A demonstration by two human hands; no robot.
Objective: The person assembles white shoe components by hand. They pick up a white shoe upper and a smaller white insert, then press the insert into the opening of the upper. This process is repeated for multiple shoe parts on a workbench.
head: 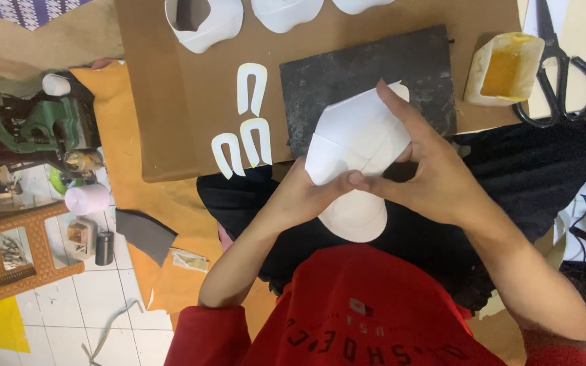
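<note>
Pinching the near edge of a white curved panel (357, 132) between our fingers (355, 179), we have both hands closed on it: the left hand (306, 196) grips the lower left corner with the thumb tip on top, and the right hand (428, 173) meets it at the same seam, its forefinger stretched up along the panel's right edge. The panel is held just above the dark slab (367, 81) that lies on the brown worktop (191, 102), and it looks made of two overlapping white pieces, one lapped over the other along a slanted line. Below our hands, on the black cloth (510, 176) over our lap, lies another white rounded piece (355, 217), partly hidden by them.

As a judgement, the joining of this panel seems well under way, with the overlap already laid and being pressed. Much appears left: three white U-shaped strips (249, 129) lie loose on the worktop to the left, and several more white shaped pieces (205, 24) wait along the far edge.

Further out, a small tub of yellow paste (504, 68) stands to the right of the slab, with black scissors (559, 68) beside it. On the tiled floor (110, 285) to our left are orange sheet (113, 129), a green machine (32, 125) and a brown plastic stool (15, 251)
</note>
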